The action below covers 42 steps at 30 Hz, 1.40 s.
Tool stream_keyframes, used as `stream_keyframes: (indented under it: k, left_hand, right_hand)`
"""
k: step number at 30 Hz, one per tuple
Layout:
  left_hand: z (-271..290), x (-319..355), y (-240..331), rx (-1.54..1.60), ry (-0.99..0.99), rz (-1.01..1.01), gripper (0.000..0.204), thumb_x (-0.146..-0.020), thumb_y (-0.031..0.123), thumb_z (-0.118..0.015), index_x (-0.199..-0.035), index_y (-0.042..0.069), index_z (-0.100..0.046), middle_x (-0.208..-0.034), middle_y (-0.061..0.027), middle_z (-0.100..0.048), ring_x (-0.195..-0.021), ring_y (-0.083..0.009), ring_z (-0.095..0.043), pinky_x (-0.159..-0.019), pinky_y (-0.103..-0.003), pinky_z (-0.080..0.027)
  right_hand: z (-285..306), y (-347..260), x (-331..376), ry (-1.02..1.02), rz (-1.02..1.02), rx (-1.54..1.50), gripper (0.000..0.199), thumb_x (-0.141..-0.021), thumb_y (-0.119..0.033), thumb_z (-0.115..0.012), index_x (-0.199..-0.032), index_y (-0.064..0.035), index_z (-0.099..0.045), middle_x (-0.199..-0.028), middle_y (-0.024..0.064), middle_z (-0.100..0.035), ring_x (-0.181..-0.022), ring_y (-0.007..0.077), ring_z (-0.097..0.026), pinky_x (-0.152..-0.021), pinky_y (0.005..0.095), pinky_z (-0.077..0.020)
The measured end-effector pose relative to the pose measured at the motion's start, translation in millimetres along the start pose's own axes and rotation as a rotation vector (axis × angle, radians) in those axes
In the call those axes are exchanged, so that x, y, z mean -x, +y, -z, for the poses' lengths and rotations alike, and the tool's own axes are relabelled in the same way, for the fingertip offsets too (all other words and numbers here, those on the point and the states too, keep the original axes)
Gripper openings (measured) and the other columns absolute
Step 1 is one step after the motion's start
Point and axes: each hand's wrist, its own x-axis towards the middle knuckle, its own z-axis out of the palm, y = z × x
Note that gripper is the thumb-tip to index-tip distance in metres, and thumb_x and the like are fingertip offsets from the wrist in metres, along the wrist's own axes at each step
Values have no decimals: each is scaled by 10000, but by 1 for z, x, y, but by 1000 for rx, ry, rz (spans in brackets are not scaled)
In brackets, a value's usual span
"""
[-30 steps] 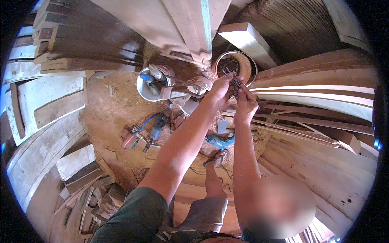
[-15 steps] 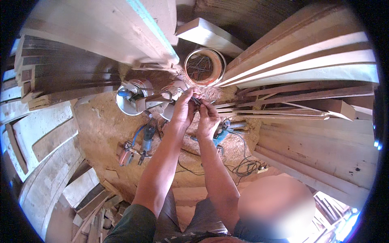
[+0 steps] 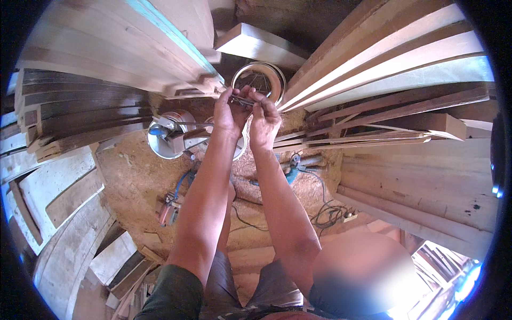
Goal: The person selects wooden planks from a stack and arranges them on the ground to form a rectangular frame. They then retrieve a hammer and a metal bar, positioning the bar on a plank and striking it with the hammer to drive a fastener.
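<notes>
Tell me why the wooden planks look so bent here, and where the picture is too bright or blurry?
Head view: the fisheye lens bows the long pale wooden planks toward the black rim; daylight glares blue-white at the lower right edge; a soft blurred patch sits low right; the left hand and right hand, pinching a small dark metal piece, stay sharp.

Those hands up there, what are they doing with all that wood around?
A person holds both hands together, the left hand and right hand pinching a small dark metal piece between the fingertips; what it is can't be told. Just past it sits a round tin. A metal bucket with tools and two power tools lie on the sawdust floor, between stacked planks.
</notes>
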Motion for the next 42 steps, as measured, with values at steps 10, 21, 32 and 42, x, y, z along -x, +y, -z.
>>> stream_keyframes:
  k: [10,21,32,42]
  left_hand:
    - [24,-11,2,1,29,78,294,-1072,287,-391,-1059,63,-581,-1086,-169,-688,-1033,-333,-672,-890,-566,-550]
    - [16,-6,-11,16,-40,73,236,-1033,292,-562,-1140,85,-592,-1106,-124,-699,-1070,-297,-672,-871,-557,-567]
    - [-12,-4,18,-424,-221,91,250,-1037,169,-553,-1270,83,-577,-1236,-106,-675,-1024,-191,-664,-882,-388,-557]
    - [4,49,6,-508,-148,95,303,-1030,174,-563,-1316,76,-537,-1247,-114,-657,-1101,-226,-649,-905,-424,-553]
  right_hand:
    - [3,-13,-15,-25,-101,-294,154,-947,83,-543,-974,-47,-620,-1098,171,-714,-1039,249,-695,-905,361,-565]
    - [30,18,-27,-122,9,64,229,-987,45,-453,-1195,-15,-528,-1094,184,-671,-1013,258,-678,-904,349,-528]
    - [19,-24,-47,-405,-52,570,232,-955,-146,-599,-1105,25,-643,-1009,217,-676,-926,354,-674,-807,424,-516]
    - [60,-28,-3,-317,-299,301,258,-1004,-220,-562,-1072,20,-630,-853,118,-657,-758,169,-549,-695,357,-463]
